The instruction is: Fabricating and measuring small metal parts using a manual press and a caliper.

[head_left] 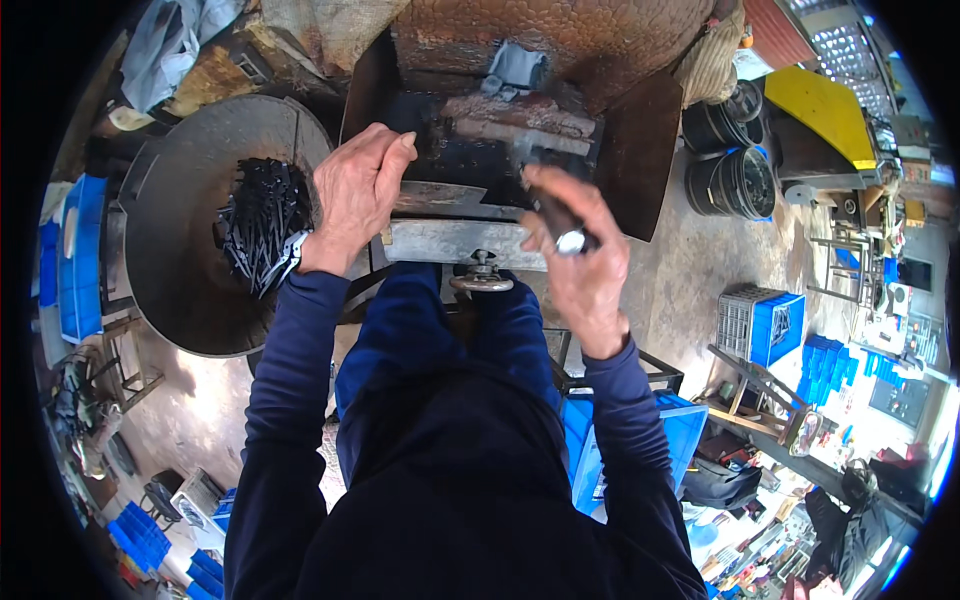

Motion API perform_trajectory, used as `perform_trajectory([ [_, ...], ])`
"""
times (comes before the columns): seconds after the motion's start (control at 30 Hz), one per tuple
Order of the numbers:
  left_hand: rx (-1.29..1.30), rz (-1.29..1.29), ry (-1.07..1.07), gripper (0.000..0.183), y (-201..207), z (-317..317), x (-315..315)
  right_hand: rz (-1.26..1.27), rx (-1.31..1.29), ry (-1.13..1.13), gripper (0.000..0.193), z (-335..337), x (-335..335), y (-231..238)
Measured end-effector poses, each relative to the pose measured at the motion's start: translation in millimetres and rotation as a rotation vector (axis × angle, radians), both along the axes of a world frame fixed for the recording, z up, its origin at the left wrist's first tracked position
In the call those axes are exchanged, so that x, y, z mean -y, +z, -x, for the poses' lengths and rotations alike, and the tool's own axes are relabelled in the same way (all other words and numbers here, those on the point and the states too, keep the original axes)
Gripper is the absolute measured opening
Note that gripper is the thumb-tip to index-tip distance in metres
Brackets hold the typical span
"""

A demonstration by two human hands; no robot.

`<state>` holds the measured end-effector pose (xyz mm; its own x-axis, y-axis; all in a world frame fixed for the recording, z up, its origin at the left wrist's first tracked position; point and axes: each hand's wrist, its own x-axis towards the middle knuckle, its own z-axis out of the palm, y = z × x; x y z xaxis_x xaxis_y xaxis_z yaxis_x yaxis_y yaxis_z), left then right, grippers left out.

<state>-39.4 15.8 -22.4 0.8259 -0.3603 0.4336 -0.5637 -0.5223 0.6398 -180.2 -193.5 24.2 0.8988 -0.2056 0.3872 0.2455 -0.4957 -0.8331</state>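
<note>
At the upper centre of the frame, we face a metal trough (640,150); at upper left, a pan (172,235) of dark strips (262,215). Our left hand (355,185) is half-curled, its grip hidden; our right hand (590,275) clasps a dark piece (560,222) right of centre. Work seems midway; whether the strips are finished, we cannot tell.

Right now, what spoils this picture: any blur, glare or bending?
In the head view, the right hand and the dark object it holds look smeared, apparently by motion, while the left hand is crisper; in the same view, glare washes out the right side beyond the blue stacked trays, and the wide lens surrounds the scene with a curved black border.
</note>
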Motion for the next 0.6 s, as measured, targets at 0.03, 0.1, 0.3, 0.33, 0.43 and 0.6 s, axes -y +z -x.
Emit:
perform_trajectory([
  [0.03,0.033,-0.011,-0.001,0.028,-1,0,0,-0.066,-0.043,-0.032,0.037,-8,-1,5],
  [0.1,0.097,-0.037,-0.001,0.03,-2,-1,1,-0.173,-0.067,-0.04,0.035,-24,-1,20],
  [0.3,0.177,-0.094,-0.008,0.025,-1,-2,1,-0.278,0.041,-0.065,0.029,-77,8,33],
  [0.33,0.196,-0.084,-0.011,0.025,-1,-2,2,-0.272,0.081,-0.079,0.029,-85,9,34],
  [0.43,0.224,-0.075,-0.004,0.026,-3,-3,1,-0.261,0.102,-0.101,0.029,-109,15,38],
  [0.6,0.234,-0.076,0.011,0.029,-6,-3,1,-0.21,0.074,-0.128,0.03,-138,31,38],
])
